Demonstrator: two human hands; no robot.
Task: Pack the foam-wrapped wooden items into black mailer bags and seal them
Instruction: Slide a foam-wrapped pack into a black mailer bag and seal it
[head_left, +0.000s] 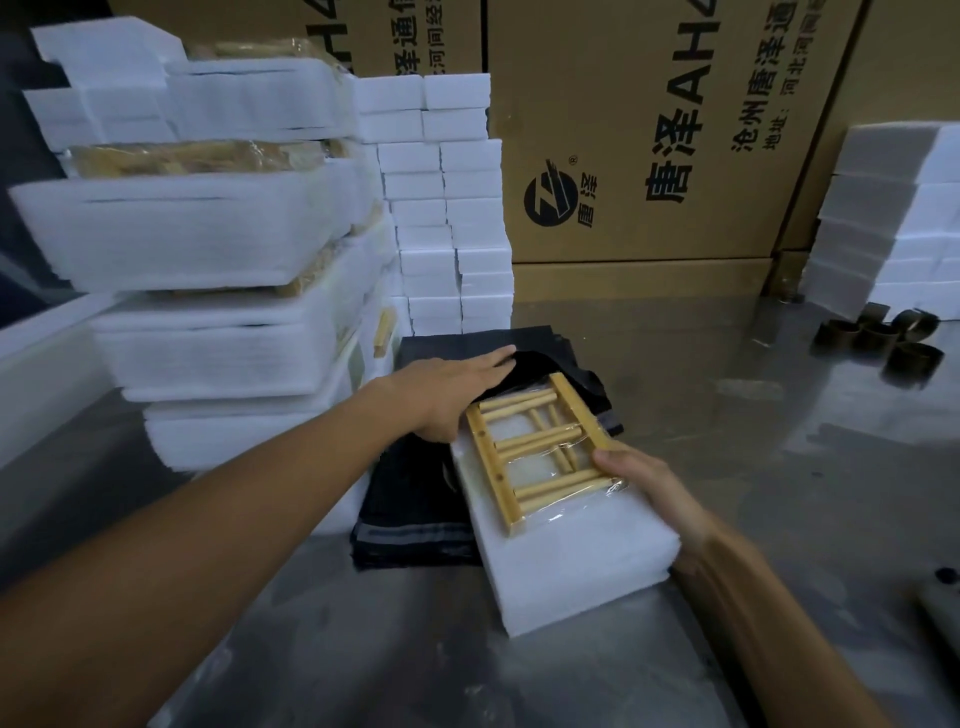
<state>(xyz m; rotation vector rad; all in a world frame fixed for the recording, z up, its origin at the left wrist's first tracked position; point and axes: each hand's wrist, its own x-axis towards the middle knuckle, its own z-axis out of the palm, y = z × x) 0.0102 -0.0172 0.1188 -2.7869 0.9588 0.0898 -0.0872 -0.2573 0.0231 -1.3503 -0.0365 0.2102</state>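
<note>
A wooden slatted rack in clear film sits on a white foam block (571, 551) at the centre of the table. Its far end pokes into the open mouth of a black mailer bag (566, 364). My right hand (649, 488) grips the item's right edge, thumb on the wood. My left hand (457, 389) lies with straight fingers on the bag's upper flap at the mouth, holding it up. The bag lies on a stack of black mailer bags (410, 519).
Tall piles of foam-wrapped wooden items (208, 234) stand at the left, with small white foam blocks (447, 208) behind. Cardboard boxes (675, 130) line the back. More foam (893, 218) and dark tape cores (883, 338) sit at the right on the metal table (779, 467).
</note>
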